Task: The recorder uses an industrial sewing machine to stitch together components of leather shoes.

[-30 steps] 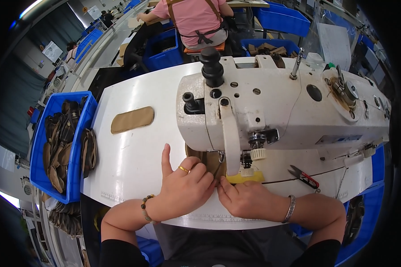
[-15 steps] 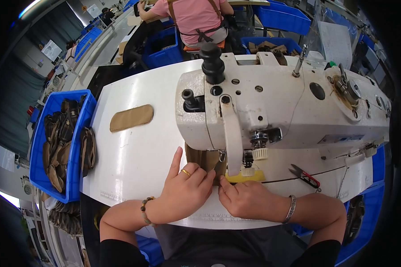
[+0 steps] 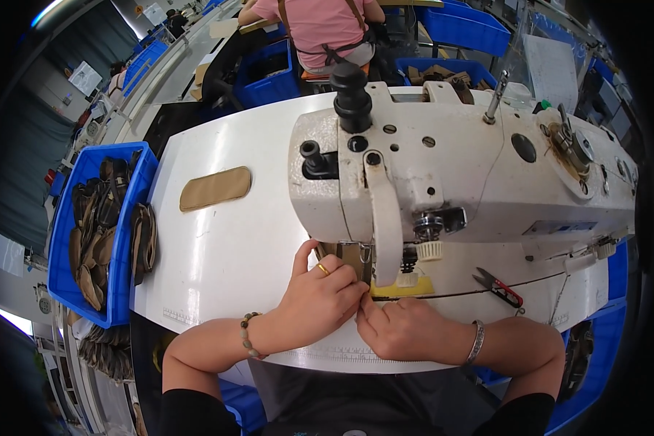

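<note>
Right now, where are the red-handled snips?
In the head view, the snips lie right of center on the white tabletop, right of the yellow patch and farther right than the right hand.

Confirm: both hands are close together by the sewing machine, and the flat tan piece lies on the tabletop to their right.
No: the head view shows the flat tan piece left of the left hand and right hand; the rest holds.
</note>
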A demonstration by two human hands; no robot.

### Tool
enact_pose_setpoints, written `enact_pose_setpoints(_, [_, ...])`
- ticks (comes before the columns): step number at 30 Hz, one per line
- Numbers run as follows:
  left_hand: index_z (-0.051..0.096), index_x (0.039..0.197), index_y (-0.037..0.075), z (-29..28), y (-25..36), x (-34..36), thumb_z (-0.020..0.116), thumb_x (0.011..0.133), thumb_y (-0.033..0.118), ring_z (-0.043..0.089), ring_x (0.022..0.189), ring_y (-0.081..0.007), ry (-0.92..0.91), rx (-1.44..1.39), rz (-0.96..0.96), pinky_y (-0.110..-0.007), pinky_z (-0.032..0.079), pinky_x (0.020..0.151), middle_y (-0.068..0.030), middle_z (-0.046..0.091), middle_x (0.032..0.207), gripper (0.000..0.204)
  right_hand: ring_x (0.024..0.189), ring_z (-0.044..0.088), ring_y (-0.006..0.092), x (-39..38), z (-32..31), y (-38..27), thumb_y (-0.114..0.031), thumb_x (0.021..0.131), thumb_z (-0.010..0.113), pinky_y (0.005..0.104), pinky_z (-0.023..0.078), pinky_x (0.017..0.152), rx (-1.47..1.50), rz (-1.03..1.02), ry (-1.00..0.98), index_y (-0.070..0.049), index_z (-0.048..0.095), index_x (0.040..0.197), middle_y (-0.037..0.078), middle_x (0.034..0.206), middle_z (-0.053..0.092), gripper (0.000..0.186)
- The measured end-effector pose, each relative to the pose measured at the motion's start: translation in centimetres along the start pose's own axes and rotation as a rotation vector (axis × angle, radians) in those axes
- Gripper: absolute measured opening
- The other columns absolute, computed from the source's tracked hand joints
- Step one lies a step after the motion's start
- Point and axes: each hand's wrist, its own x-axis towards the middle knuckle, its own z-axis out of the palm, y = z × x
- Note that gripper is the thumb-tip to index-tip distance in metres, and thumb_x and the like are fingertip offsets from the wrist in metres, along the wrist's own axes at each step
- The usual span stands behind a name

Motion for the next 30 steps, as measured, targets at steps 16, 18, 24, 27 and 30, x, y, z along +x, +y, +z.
enact_pose_setpoints(16, [0.073,0.089,0.012,1.3,-2.1,1.8,0.074,0.077,0.018,0.060,0.090,-0.0200,0.062,-0.042,-0.071,-0.045,0.037,0.098,0.0005,0.066,0.091,0.013,0.050,0.059,0.0139,0.2,1.3,1.7,-0.012,0.076,0.063,0.0268,0.046,0.044,0.008,0.114,0.051,0.004,0.068,0.096,0.017,0.081,0.070,0.026])
enact_pose_setpoints(18, [0.073,0.091,0.010,1.4,-2.7,2.0,0.072,0.080,0.016,0.063,0.083,-0.0239,0.021,-0.084,-0.101,-0.042,0.039,0.093,-0.0050,0.068,0.089,0.013,0.045,0.057,0.0141,0.1,1.6,1.6,-0.012,0.075,0.063,0.0285,0.047,0.043,0.001,0.184,-0.001,0.005,0.068,0.103,0.011,0.070,0.068,0.033])
enact_pose_setpoints(24, [0.072,0.102,0.005,-1.6,-3.4,2.7,0.070,0.082,0.013,0.065,0.086,-0.0323,-0.125,-0.312,-0.137,-0.044,0.050,0.082,-0.0137,0.067,0.087,0.022,0.082,0.069,0.0217,-0.4,1.6,1.6,-0.011,0.077,0.065,0.0312,0.054,0.055,0.048,0.237,-0.072,-0.001,0.072,0.099,0.013,0.096,0.071,0.026])
enact_pose_setpoints(27, [0.071,0.106,0.005,-3.5,-4.4,2.6,0.070,0.082,0.011,0.065,0.089,-0.0356,-0.226,-0.435,-0.285,-0.043,0.052,0.079,-0.0158,0.067,0.092,0.024,0.082,0.069,0.0223,-0.6,1.6,1.6,-0.010,0.077,0.065,0.0311,0.055,0.056,0.021,0.239,-0.073,-0.001,0.072,0.100,0.013,0.095,0.070,0.026])
enact_pose_setpoints(30, [0.072,0.105,0.008,-2.4,-5.3,1.9,0.072,0.081,0.012,0.064,0.098,-0.0313,-0.239,-0.374,-0.176,-0.045,0.046,0.092,-0.0105,0.069,0.096,0.025,0.084,0.069,0.0224,-0.1,1.2,1.6,-0.009,0.077,0.064,0.0311,0.056,0.056,0.032,0.228,-0.095,-0.001,0.071,0.100,0.014,0.096,0.070,0.026])
